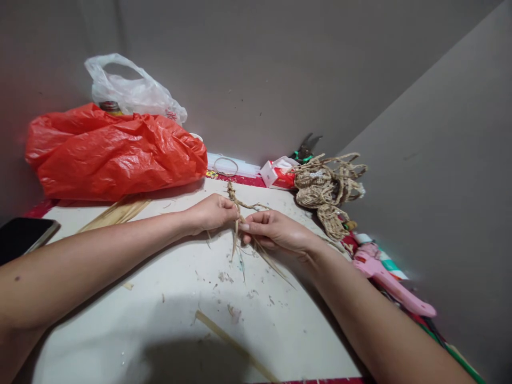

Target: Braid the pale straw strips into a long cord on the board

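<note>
A braided straw cord (232, 193) runs up from between my two hands, with a thin twisted length bending off to the right. My left hand (216, 213) pinches the cord from the left, its fingers closed around the lower part of the braid. Close beside it, my right hand (272, 229) has thumb and fingers pressed together on the straw strands (235, 240). Loose ends hang below both hands and fan out over the white tabletop (172, 298). The exact grip on each strand is partly hidden by the fingers.
A red plastic bag (120, 152) and white bag (132, 93) sit back left, with flat straw strips (118, 213) before them and a phone (24, 237) further left. Braided straw pieces (324, 186), pruning shears (306, 148) and a pink glue gun (396, 282) line the right. One strip (236, 346) lies in front.
</note>
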Available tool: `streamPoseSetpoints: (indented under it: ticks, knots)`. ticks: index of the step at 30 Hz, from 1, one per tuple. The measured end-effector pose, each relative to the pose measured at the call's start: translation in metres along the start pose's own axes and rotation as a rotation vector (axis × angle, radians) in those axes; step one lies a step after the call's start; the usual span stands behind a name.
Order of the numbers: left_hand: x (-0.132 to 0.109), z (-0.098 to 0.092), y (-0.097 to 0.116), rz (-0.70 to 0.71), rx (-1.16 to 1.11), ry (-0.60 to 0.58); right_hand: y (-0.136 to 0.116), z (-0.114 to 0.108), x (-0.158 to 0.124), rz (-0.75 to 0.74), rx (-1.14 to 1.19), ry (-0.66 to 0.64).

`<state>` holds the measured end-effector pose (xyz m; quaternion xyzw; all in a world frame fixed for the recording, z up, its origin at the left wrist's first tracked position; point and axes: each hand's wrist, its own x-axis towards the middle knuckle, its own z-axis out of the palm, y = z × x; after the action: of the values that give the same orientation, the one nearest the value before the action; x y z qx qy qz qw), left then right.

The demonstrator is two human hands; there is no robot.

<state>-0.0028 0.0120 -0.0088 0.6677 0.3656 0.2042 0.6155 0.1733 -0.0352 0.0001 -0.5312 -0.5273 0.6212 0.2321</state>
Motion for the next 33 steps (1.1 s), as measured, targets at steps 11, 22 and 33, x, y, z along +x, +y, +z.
streamPoseSetpoints:
  ticks: [11,22,33]
  knots:
    - [0.003,0.003,-0.005,0.138,0.082,0.026,0.002,0.006,-0.005,-0.222,-0.599,0.206]
    - [0.001,0.01,-0.007,0.091,-0.075,0.066,0.001,0.03,0.0,-0.046,0.131,0.218]
    - [-0.005,0.016,0.001,0.086,-0.114,0.039,0.004,0.045,0.001,-0.087,0.066,0.374]
